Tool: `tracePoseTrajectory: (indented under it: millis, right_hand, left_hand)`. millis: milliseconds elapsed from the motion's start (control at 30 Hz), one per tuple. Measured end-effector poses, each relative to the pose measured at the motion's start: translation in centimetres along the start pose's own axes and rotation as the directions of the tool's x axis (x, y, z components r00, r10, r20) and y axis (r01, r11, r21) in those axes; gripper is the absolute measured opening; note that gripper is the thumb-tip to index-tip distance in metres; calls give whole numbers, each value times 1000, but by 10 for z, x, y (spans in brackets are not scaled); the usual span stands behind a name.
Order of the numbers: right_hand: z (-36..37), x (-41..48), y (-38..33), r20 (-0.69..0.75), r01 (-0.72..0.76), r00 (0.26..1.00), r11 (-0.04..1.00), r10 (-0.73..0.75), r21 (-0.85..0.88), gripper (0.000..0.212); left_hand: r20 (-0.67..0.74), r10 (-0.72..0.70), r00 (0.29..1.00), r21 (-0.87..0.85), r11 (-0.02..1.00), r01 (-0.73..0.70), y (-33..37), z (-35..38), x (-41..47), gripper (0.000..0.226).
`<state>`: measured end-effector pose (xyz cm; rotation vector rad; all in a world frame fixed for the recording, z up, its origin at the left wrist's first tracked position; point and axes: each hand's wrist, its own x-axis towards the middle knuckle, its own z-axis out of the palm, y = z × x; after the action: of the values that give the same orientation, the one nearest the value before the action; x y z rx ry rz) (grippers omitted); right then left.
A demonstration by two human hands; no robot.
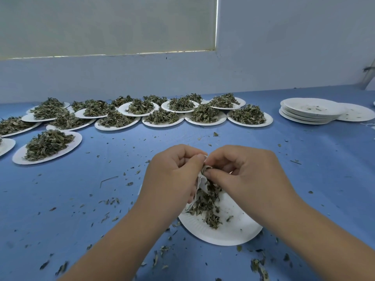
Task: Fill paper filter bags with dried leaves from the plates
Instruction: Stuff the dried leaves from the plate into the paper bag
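**Two hands on one filter bag above a nearly emptied plate**

The left hand (172, 175) had its fingers curled round one white paper filter bag (203, 182), gripping it by its upper edge. The right hand (249, 175) pinched the same bag at its mouth between thumb and fingertips, where a tuft of green leaf showed. The bag hung crumpled between the two hands, with thin white strings trailing down. It was held over the near edge of the worktop (304, 179), near its middle.

Directly beneath sat one white paper plate (233, 232), holding a small remnant of dried leaves (207, 207) on its left part.

Toward the far edge and far left corner lay well over a dozen heaped plates (249, 123), each piled with dark green dried leaves. They overlapped too much for an exact count. One more heaped plate (18, 157) stood apart toward the left edge.

Near the far right corner stood one stack of empty plates (310, 110), with a single empty plate (357, 113) touching it.

Leaf crumbs (109, 201) were scattered over the blue worktop.
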<state>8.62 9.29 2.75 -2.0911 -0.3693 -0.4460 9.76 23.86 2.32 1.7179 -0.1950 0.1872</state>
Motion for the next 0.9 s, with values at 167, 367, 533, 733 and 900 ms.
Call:
tracePoseTrajectory:
  millis: [167, 367, 533, 733, 900]
  right_hand:
    - [-6, -1, 0, 43, 24, 999, 999, -25, 28, 21]
    - [-4, 0, 1, 55, 54, 997, 997, -57, 52, 23]
    - [-3, 4, 1, 5, 48, 999, 998, -48, 48, 27]
    - [-9, 4, -4, 52, 37, 998, 999, -35, -23, 25]
    - [-11, 11, 1, -22, -42, 999, 993, 40, -115, 24]
  left_hand:
    - [-13, 7, 1000, -6, 1000, -7, 2, -1, 0, 13]
    - [-12, 11, 1000, 0, 1000, -11, 1, -2, 0, 14]
    - [-3, 21, 1000, -10, 1000, -21, 1, -1, -1, 14]
    - [-2, 27, 1000, -17, 999, -27, 1, -1, -1, 14]
    - [7, 42, 999, -51, 998, -41, 2, -2, 0, 15]
